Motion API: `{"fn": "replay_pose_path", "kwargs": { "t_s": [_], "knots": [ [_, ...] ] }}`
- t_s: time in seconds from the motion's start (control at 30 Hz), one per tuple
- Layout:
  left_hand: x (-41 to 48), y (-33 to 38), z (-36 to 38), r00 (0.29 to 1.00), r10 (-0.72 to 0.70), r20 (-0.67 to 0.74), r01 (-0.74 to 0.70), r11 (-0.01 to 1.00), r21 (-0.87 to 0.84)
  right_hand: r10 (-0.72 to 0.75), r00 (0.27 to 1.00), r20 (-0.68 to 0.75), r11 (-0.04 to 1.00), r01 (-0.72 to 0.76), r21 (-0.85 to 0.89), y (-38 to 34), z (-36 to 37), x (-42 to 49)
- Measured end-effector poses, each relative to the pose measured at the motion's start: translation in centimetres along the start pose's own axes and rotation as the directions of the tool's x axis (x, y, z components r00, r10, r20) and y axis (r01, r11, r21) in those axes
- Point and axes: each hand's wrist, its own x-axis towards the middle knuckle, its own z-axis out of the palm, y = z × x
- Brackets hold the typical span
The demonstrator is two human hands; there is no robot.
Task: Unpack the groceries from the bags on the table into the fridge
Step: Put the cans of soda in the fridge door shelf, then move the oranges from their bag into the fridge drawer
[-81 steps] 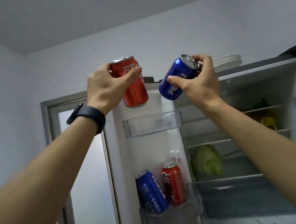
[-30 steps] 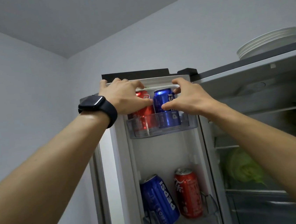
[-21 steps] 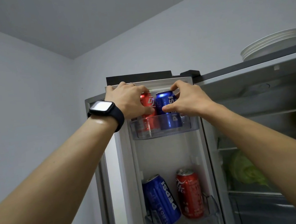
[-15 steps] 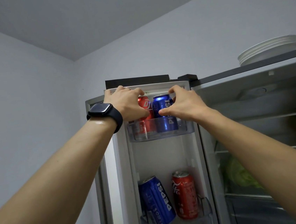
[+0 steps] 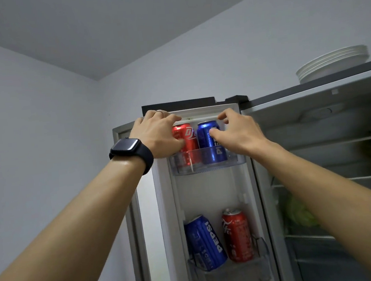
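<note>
A black smartwatch [image 5: 130,149] sits on the nearer left wrist. Both bare arms reach up to the open white fridge door [image 5: 211,195]. The left hand [image 5: 156,136] grips a red aluminium drink can [image 5: 188,140], thumb on its front and fingers curled over its top; a thin ring [image 5: 159,111] shows on one finger. The right hand [image 5: 238,132] holds a blue aluminium Pepsi can [image 5: 209,144] just beside it, thumb on its face and fingers curled at its top rim. Both cans stand upright, side by side in the clear plastic top door bin [image 5: 232,161]. In the lower door bin [image 5: 230,275], a second blue Pepsi can [image 5: 204,241] leans left and a second red can [image 5: 237,235] stands upright. Inside the fridge, a green leafy vegetable [image 5: 300,215] lies on a shelf. Farthest off, stacked white plates [image 5: 332,63] rest on the fridge top
</note>
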Motion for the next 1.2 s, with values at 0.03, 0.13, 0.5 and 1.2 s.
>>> {"fn": "replay_pose_path", "kwargs": {
  "t_s": [0.03, 0.13, 0.5, 1.2],
  "knots": [
    [-0.7, -0.2, -0.2, 1.000, 0.010, -0.025, -0.011, 1.000, -0.028, -0.033, 0.999, -0.038, 0.999, 0.033, 0.015, -0.5, -0.3, -0.6],
    [-4.2, -0.9, 0.0, 0.994, -0.002, -0.108, -0.012, 0.992, -0.129, -0.175, 0.970, -0.169, 0.980, 0.188, 0.069, -2.4, -0.6, -3.7],
    [-27.1, -8.3, 6.0, 0.986, -0.165, -0.031, 0.161, 0.979, -0.123, -0.337, 0.934, -0.118, 0.897, 0.356, 0.261, -8.3, 10.4, -24.5],
    [-73.2, -15.1, 4.8, 0.395, -0.754, 0.525, 0.724, 0.607, 0.327, -0.462, 0.484, 0.743, 0.875, 0.116, 0.469, -17.6, 29.6, -57.8]
  ]
}}
